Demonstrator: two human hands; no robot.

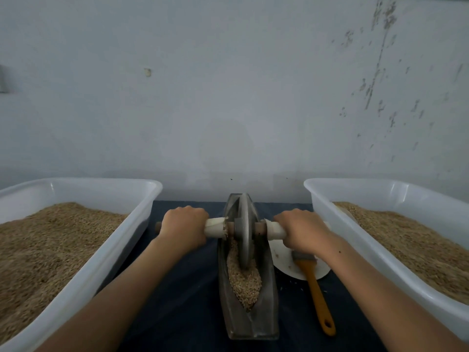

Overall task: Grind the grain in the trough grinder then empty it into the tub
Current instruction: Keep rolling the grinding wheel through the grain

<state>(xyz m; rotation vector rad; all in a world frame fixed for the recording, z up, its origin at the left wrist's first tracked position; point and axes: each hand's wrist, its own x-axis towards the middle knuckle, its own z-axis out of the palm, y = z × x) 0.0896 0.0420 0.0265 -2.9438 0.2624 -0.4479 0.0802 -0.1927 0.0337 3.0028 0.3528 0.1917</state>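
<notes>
Tubs [142, 196] of grain flank the grinder [247, 318] — brush [316, 288] lies right.

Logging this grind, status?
Left hand, right hand grip axle handles. Wheel in trough, grain unemptied. Brush beside, clear.

Two bare forearms reach in from the bottom corners of the view, with no sleeves, cuffs or gloves showing anywhere along them. The left hand [184, 228] wears no ring, watch or band that can be seen, and the same holds for the right hand [303, 231]. A small dark spot marks the right forearm just behind the wrist. Both wrists are slim and the knuckles show as rounded bumps; the fingernails are out of sight, and slight blur softens finer detail
</notes>
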